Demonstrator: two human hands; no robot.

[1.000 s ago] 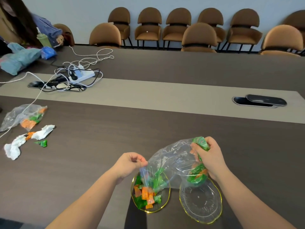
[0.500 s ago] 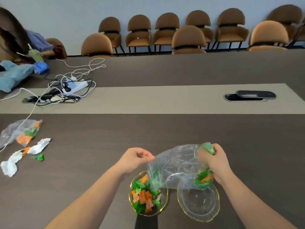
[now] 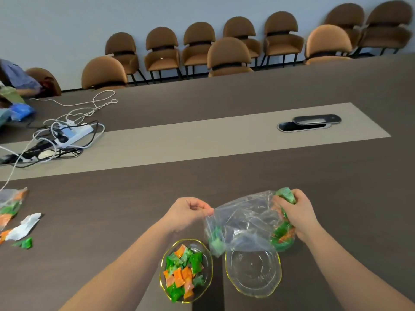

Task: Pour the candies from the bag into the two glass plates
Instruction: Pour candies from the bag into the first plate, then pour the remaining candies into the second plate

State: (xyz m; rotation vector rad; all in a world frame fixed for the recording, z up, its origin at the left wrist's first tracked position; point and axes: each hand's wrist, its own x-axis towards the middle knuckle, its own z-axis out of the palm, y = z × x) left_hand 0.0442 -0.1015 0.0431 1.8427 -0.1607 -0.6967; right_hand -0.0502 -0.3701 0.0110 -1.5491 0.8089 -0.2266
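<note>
A clear plastic bag (image 3: pixel 244 223) hangs stretched between my hands above the table. My left hand (image 3: pixel 187 213) pinches its left edge. My right hand (image 3: pixel 296 213) bunches its right end, where green and orange candies (image 3: pixel 281 237) are gathered. A few green candies (image 3: pixel 215 240) sit in the bag's lower left corner. The left glass plate (image 3: pixel 162 269), rimmed in yellow, holds a heap of green and orange candies (image 3: pixel 183 271). The right glass plate (image 3: pixel 252 273) is empty and lies partly under the bag.
Another candy bag (image 3: pixel 10 204), torn wrappers (image 3: pixel 22 226) and a loose green candy (image 3: pixel 25 243) lie at the left. A power strip with tangled cables (image 3: pixel 67 133) sits further back left. A cable hatch (image 3: pixel 308 123) is in the table's light strip. Brown chairs (image 3: pixel 229 56) line the wall.
The bag has been lifted and shifted right, off the left plate and over the right plate's rim. The left plate's candies now lie uncovered. My head has tilted, slanting the view.
</note>
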